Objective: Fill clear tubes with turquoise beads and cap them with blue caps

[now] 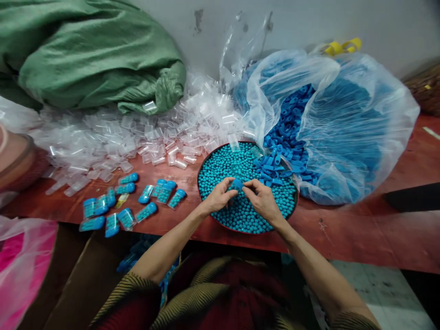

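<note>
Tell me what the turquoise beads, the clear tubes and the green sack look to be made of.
Turquoise beads: probably plastic, smooth and faintly glossy, judging by their small highlights.
Clear tubes: likely thin plastic, shiny; they're see-through with glinting edges.
Green sack: perhaps woven plastic or cloth, with soft sheen along its creases; weave too fine to tell.

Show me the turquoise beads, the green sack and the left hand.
Turquoise beads (245,216): head view, near part of the heap.
Green sack (103,62): head view, middle of its side.
Left hand (217,197): head view, back of the hand.
</note>
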A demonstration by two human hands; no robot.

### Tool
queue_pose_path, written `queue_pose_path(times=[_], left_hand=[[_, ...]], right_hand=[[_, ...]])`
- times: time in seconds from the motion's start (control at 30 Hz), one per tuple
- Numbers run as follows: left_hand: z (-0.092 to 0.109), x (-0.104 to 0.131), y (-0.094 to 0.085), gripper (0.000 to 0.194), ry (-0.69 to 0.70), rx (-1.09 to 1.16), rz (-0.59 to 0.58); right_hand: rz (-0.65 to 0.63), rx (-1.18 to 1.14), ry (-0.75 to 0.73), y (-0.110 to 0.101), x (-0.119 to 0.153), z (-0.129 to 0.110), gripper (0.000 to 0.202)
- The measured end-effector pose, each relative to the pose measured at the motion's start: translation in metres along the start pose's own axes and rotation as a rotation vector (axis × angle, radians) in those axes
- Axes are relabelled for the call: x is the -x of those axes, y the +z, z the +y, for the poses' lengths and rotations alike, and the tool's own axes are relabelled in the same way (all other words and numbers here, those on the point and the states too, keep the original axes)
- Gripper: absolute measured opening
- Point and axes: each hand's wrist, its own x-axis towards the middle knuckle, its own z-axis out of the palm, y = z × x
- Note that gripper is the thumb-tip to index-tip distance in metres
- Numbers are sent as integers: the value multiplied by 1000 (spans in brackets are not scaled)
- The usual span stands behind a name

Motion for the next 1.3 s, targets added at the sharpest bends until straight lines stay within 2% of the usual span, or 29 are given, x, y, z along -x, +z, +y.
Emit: queue_pose_path(times=[0.17,0.23,0.3,0.5,0.63,0.8,1.03,1.13,1.2,1.3], left_hand=[[0,7,-9,39,-52,-16,23],[0,8,-11,42,-62,-22,13],[0,7,-9,42,-51,-14,8],[4,9,6,47,35,26,2],[2,13,9,58,45,64,19],[-2,13,10,54,80,38,-24],[-2,17,15,38,42,104,5],[-2,18,20,34,21,98,11],[-2,17,25,32,24,113,33],[-2,14,30,30,43,152,138]], right_hand=[[-97,298,-104,-10,7,10,17],[-72,236,-56,-14,8,10,15],[-16,76,16,-15,6,7,14],[26,-347,209,2,1,-8,16],[38,-356,230,7,5,-7,16],[73,-296,223,7,12,-3,17],[-123,-209,89,-11,8,5,15],[-159,-183,52,-13,10,5,15],[-78,-159,60,-6,14,2,15],[137,-115,92,6,19,-5,19]])
